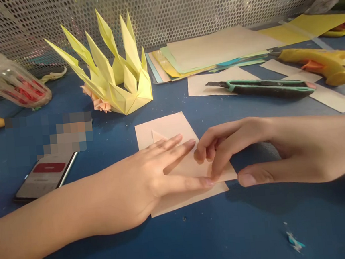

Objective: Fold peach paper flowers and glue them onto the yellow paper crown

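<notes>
A pale pink sheet of paper [172, 125] lies at the middle of the blue table, with a small folded triangle on it. My left hand [155, 175] rests flat over the paper with its fingers spread, covering much of it. A lower strip of the paper [190, 198] shows below my left thumb. From the right, my right hand [261, 150] touches the paper's right part with bent fingertips. Its thumb is apart, by the paper's right corner, and nothing is seen held in it.
Behind stand a yellow folded-paper piece [126, 85] and a stack of coloured paper [214, 49]. A green and black cutter [271, 86] and a yellow glue gun [320, 62] lie at right. At left are a phone [43, 177] and a clear jar [14, 79].
</notes>
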A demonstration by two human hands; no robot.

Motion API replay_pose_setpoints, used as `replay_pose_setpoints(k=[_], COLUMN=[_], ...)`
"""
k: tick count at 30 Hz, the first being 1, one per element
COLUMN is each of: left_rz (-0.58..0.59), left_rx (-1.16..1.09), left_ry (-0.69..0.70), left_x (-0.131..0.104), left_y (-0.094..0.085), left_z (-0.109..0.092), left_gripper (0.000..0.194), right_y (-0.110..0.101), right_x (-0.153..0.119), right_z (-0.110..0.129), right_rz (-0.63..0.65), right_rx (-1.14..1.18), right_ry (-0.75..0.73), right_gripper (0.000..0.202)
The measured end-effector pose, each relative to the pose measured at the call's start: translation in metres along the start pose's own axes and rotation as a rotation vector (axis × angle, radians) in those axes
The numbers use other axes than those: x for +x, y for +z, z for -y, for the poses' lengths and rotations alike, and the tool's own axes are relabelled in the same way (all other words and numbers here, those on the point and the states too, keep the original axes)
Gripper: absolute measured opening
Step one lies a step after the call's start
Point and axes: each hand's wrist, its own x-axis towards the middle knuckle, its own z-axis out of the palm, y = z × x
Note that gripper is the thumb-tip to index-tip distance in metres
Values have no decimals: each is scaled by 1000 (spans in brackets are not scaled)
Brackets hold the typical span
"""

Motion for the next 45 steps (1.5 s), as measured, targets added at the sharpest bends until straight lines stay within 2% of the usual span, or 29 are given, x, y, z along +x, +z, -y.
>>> replay_pose_setpoints(k=[4,8,10,16,23,27,29,36,41,45], left_rz=[-72,-77,-82,-149,76,51,23,41,43,85], left_rx=[-10,-86,-118,-172,-83,-77,-76,-108,-82,-57], left_ry=[-2,-11,-37,-187,-164,-124,-117,-158,-24,27], left_x=[0,2,2,-2,5,7,7,5,8,9], left_y=[0,0,0,2,-7,-7,-6,-9,-12,-12], left_z=[-4,-6,-7,-7,-2,-4,-5,-4,-2,-1], left_gripper=[69,57,50,44,60,59,59,62,44,47], right_y=[7,16,19,19,26,34,38,40,29,21], right_x=[4,9,9,6,4,4,4,4,4,2], right_z=[-2,-11,-15,-7,-5,-4,-1,0,-1,-1], right_rz=[-23,-102,-103,-62,-90,-109,-109,-123,-68,-64], right_rx=[32,28,4,-181,-481,-673,-727,-780,-677,-609], right_ry=[-14,-75,-104,-186,-305,-343,-349,-357,-404,-407], right_gripper=[18,14,13,36,50,71,75,77,61,55])
